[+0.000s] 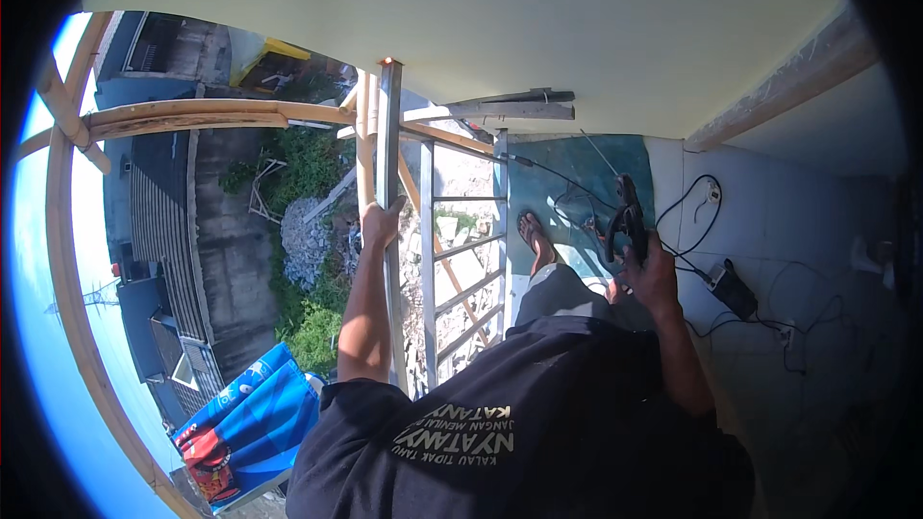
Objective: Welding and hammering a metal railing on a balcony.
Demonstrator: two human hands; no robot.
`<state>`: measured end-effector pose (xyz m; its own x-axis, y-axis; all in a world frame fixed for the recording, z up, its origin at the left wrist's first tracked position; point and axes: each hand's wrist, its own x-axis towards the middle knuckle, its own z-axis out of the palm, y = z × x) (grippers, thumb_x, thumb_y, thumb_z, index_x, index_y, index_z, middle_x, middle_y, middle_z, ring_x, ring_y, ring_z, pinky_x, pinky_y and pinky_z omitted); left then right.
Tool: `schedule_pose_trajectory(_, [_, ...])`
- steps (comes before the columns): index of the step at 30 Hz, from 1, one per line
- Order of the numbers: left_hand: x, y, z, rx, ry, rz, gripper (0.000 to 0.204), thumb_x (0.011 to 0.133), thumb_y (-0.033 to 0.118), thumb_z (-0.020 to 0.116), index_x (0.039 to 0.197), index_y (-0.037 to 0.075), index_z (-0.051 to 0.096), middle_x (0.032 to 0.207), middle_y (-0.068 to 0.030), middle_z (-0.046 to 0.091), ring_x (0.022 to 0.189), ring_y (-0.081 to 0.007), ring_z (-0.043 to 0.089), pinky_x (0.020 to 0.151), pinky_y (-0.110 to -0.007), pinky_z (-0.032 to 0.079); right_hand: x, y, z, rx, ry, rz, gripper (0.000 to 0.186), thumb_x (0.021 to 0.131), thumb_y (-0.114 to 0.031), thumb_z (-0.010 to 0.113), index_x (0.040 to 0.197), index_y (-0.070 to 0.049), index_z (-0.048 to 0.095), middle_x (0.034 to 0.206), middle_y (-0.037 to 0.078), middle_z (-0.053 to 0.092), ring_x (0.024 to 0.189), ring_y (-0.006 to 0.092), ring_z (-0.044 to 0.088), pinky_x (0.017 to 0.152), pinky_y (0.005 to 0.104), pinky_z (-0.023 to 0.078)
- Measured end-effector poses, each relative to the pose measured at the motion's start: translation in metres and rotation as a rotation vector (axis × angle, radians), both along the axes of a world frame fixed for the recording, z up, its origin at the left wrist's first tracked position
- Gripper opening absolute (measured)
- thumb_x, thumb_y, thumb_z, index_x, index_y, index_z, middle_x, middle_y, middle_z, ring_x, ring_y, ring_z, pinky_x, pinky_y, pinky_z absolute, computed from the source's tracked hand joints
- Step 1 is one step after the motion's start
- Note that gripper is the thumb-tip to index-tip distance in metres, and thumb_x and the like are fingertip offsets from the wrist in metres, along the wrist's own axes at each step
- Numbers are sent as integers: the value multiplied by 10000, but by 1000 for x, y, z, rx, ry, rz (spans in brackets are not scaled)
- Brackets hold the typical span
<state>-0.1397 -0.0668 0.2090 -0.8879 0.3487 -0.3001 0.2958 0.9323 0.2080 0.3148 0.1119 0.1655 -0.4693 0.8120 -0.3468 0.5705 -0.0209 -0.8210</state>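
Head view: a grey square metal tube (387, 154) lies left of centre, long axis running near to far; a small orange glowing spot (388, 61) shows at its far end, by the edge of a broad pale flat panel (481, 19)
Left hand (383, 221): wrapped firmly around the tube, partway along it
Right hand (656, 274): closed on the handle of a black clamp-like tool (630, 207); a thin straight rod (602, 155) juts from it
Rod to tube: the rod slants far and left, its tip well apart from the tube, to the right of it; the glowing end lies far left of the right hand; the left hand is nearer
Left forearm (365, 317): reaches far, just left of the tube and nearly in line with it
Right forearm (685, 360): slants from near right toward far left
Bamboo side: a light-brown round bamboo pole (365, 149) runs just left of the tube
Ladder side: a silver metal ladder-like frame (428, 259) lies between the hands; a green flat sheet (630, 154) lies farther right
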Motion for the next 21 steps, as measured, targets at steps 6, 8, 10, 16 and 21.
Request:
schedule_pose_trajectory(6, [-7, -1, -7, -39, 29, 17, 652, 757, 533, 746, 970, -80, 681, 904, -258, 687, 888, -358, 690, 782, -415, 524, -4, 1, 1, -40, 6, 11, 245, 889, -160, 642, 1032, -9, 513, 791, 247, 654, 736, 428, 662, 593, 496, 506])
schedule_pose_trajectory(8, [-11, -2, -12, -43, 22, 15, 654, 755, 532, 748, 970, -82, 680, 899, -255, 687, 881, -354, 691, 780, -414, 523, -6, 0, 2, 63, 49, 30, 247, 893, -167, 644, 1034, -11, 514, 787, 245, 654, 730, 427, 661, 591, 497, 505])
schedule_pose_trajectory(10, [-13, -3, -16, -29, 70, 0, 664, 753, 539, 747, 976, -83, 678, 896, -255, 688, 873, -355, 693, 775, -415, 524, -8, 0, 2, 50, 39, 31, 248, 894, -167, 645, 1033, -10, 513, 788, 246, 655, 732, 427, 661, 591, 497, 505])
schedule_pose_trajectory(16, [-12, -7, -15, -41, 37, -47, 697, 741, 557, 748, 960, -101, 672, 887, -274, 681, 887, -373, 687, 787, -425, 528, -10, 0, 4, 52, 20, 59, 262, 894, -168, 648, 1048, -3, 515, 811, 245, 664, 744, 423, 664, 604, 489, 511])
schedule_pose_trajectory(21, [-8, -1, -13, -20, 63, 1, 649, 751, 545, 734, 933, -76, 688, 881, -264, 684, 869, -372, 687, 783, -428, 525, -12, 0, 9, 39, 42, 79, 264, 892, -152, 640, 1076, -1, 527, 857, 220, 689, 784, 403, 679, 642, 461, 533])
